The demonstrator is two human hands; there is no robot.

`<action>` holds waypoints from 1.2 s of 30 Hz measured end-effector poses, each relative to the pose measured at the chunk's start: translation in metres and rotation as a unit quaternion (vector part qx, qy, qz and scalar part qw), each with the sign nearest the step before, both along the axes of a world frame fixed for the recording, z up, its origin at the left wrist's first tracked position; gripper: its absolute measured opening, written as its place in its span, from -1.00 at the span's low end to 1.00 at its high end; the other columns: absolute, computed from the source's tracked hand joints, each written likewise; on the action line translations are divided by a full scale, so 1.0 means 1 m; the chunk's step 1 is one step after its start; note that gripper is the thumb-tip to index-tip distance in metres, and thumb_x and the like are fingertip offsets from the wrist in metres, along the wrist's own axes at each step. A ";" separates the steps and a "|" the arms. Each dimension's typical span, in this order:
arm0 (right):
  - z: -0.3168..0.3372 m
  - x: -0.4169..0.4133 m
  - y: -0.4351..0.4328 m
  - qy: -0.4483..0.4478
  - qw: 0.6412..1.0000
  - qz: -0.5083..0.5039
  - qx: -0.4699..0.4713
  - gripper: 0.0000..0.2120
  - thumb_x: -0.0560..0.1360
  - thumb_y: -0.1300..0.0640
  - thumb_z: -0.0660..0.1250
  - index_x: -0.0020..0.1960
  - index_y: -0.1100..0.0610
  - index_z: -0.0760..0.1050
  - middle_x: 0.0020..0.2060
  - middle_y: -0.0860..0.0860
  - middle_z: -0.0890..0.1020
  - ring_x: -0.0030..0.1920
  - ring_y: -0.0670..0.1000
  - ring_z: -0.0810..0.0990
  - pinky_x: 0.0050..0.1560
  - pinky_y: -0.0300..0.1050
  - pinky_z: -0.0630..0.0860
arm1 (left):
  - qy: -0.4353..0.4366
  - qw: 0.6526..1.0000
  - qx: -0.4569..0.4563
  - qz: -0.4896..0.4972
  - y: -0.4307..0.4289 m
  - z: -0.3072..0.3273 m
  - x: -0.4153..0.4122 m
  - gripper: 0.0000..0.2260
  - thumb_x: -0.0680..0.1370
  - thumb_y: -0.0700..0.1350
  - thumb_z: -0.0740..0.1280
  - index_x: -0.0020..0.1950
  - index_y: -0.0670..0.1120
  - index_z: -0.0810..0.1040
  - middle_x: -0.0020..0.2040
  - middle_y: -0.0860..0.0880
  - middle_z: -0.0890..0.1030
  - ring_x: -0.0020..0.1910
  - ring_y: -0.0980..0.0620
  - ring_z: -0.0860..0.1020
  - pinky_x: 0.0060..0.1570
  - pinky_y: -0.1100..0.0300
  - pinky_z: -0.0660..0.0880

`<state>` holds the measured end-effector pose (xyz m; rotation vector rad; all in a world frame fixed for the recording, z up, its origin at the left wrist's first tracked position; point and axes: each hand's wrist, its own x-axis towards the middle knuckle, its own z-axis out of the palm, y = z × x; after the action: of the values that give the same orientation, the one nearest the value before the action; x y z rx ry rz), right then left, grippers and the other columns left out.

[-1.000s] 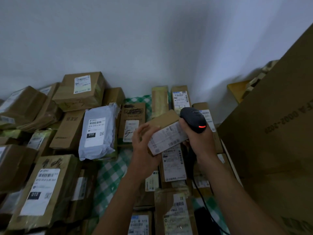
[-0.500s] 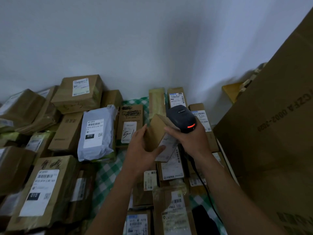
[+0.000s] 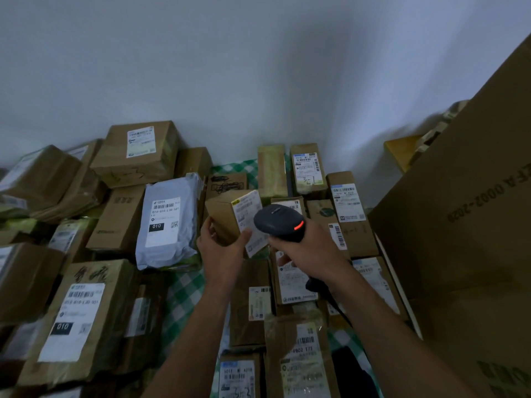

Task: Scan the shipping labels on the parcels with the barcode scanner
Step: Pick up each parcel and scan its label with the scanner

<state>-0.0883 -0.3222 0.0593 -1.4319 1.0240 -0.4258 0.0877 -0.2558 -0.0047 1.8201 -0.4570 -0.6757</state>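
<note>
Small brown cardboard box (image 3: 222,215) held up by left hand (image 3: 222,252): fingers curled round left side, thumb pressed on front edge beside white shipping label (image 3: 249,214). Label partly covered by black handheld barcode scanner (image 3: 277,222); print blurred, unreadable. Scanner gripped by right hand (image 3: 311,251), fingers wrapped round handle; trigger finger hidden. Red indicator (image 3: 298,226) lit on scanner head. Handle and black cable (image 3: 333,304) mostly hidden behind right wrist. Box held above labelled brown parcels (image 3: 309,170) on green-white checked cloth (image 3: 184,294). Large brown carton (image 3: 459,239) cut off at right edge.
</note>
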 end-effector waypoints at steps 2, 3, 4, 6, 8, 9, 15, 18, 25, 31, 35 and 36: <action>-0.003 0.003 0.001 0.009 1.000 0.011 0.004 -0.78 0.57 0.09 0.46 0.17 -0.09 0.57 -0.19 -0.06 0.75 -0.28 0.02 0.74 -0.32 -0.29 0.55 | 0.000 1.000 -0.003 0.010 0.002 -0.005 0.001 0.00 0.16 0.28 0.60 0.55 0.13 0.31 0.46 -0.03 0.44 0.36 0.03 0.54 0.18 -0.08 0.63; -0.004 0.004 0.000 0.012 1.000 0.015 0.005 -0.81 0.57 0.09 0.46 0.14 -0.11 0.57 -0.21 -0.05 0.74 -0.29 0.03 0.74 -0.32 -0.27 0.55 | 0.001 1.000 -0.003 0.013 0.003 -0.007 0.002 0.00 0.16 0.27 0.60 0.54 0.12 0.31 0.46 -0.04 0.44 0.35 0.02 0.54 0.18 -0.08 0.64; -0.006 0.005 0.000 0.013 1.000 0.017 0.007 -0.82 0.57 0.10 0.45 0.11 -0.12 0.57 -0.23 -0.04 0.74 -0.30 0.03 0.73 -0.32 -0.27 0.55 | 0.002 1.000 -0.001 0.014 0.003 -0.008 0.002 0.00 0.16 0.27 0.61 0.54 0.12 0.31 0.46 -0.04 0.44 0.35 0.02 0.54 0.18 -0.08 0.64; -0.009 0.006 -0.001 0.016 1.000 0.015 0.013 -0.84 0.57 0.09 0.45 0.11 -0.11 0.57 -0.26 -0.02 0.72 -0.32 0.01 0.71 -0.34 -0.30 0.53 | 0.004 1.000 0.009 0.017 0.004 -0.010 0.001 -0.03 0.21 0.20 0.64 0.54 0.13 0.30 0.47 -0.04 0.43 0.37 0.00 0.52 0.19 -0.08 0.63; -0.012 0.005 -0.002 0.017 1.000 0.012 0.022 -0.84 0.57 0.07 0.46 0.12 -0.10 0.56 -0.29 -0.03 0.70 -0.34 -0.04 0.69 -0.36 -0.32 0.52 | 0.002 1.000 0.015 0.022 0.004 -0.012 0.001 -0.10 0.31 0.07 0.66 0.55 0.13 0.28 0.48 -0.04 0.41 0.40 -0.03 0.49 0.22 -0.09 0.61; -0.012 0.005 -0.003 0.018 0.999 0.014 0.025 -0.83 0.57 0.06 0.46 0.12 -0.11 0.55 -0.29 -0.02 0.70 -0.35 -0.05 0.68 -0.36 -0.33 0.51 | -0.002 1.000 0.018 0.025 0.004 -0.014 0.002 -0.11 0.34 0.03 0.66 0.56 0.12 0.27 0.49 -0.05 0.40 0.41 -0.03 0.48 0.23 -0.09 0.60; -0.021 0.004 -0.011 0.018 0.998 0.019 0.051 -0.75 0.57 0.05 0.46 0.22 -0.05 0.55 -0.30 -0.02 0.70 -0.33 -0.04 0.69 -0.35 -0.31 0.52 | -0.006 0.999 0.025 0.029 -0.001 -0.026 0.006 -0.12 0.37 -0.02 0.65 0.57 0.11 0.24 0.51 -0.05 0.37 0.41 -0.02 0.46 0.24 -0.02 0.57; -0.024 0.004 -0.014 0.013 0.998 0.016 0.061 -0.72 0.57 0.06 0.47 0.26 -0.02 0.56 -0.30 -0.01 0.70 -0.35 -0.03 0.68 -0.34 -0.29 0.53 | -0.005 0.999 0.025 0.029 -0.004 -0.029 0.006 -0.11 0.36 0.00 0.65 0.58 0.12 0.24 0.52 -0.04 0.36 0.43 -0.02 0.44 0.26 -0.02 0.57; -0.029 0.003 -0.025 0.012 0.997 0.011 0.078 -0.67 0.56 0.07 0.47 0.30 -0.04 0.54 -0.07 -0.04 0.73 -0.33 -0.05 0.71 -0.35 -0.33 0.52 | 0.072 0.997 0.035 0.012 -0.005 -0.034 0.016 -0.13 0.41 -0.06 0.62 0.62 0.03 0.24 0.48 -0.06 0.46 0.39 -0.06 0.51 0.20 -0.01 0.60; -0.045 0.006 -0.030 0.039 0.995 0.014 0.091 -0.55 0.56 -0.02 0.47 0.41 -0.11 0.46 0.03 -0.10 0.71 -0.27 -0.04 0.75 -0.24 -0.20 0.54 | 0.103 0.993 0.038 0.035 -0.006 -0.040 0.026 -0.24 0.50 -0.14 0.54 0.62 -0.01 0.25 0.44 -0.09 0.52 0.32 -0.11 0.57 0.20 -0.16 0.61; -0.056 0.010 -0.031 0.048 0.994 0.011 0.096 -0.53 0.56 -0.02 0.47 0.43 -0.10 0.45 0.06 -0.11 0.69 -0.23 -0.09 0.74 -0.30 -0.28 0.54 | 0.139 0.990 0.028 0.025 -0.021 -0.036 0.028 -0.34 0.55 -0.14 0.47 0.60 0.01 0.29 0.36 -0.07 0.58 0.22 -0.07 0.63 0.17 -0.12 0.63; -0.059 0.010 -0.032 0.052 0.994 0.007 0.099 -0.52 0.55 -0.02 0.48 0.43 -0.10 0.45 0.05 -0.12 0.69 -0.21 -0.11 0.74 -0.29 -0.28 0.55 | 0.157 0.987 0.023 0.017 -0.027 -0.038 0.028 -0.40 0.57 -0.14 0.46 0.57 0.02 0.33 0.32 -0.05 0.61 0.19 -0.06 0.66 0.14 -0.09 0.64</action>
<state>-0.0781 -0.3538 -0.0002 -1.2928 1.1072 -0.2334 0.1161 -0.2824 -0.0427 1.7207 -0.2021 -0.9382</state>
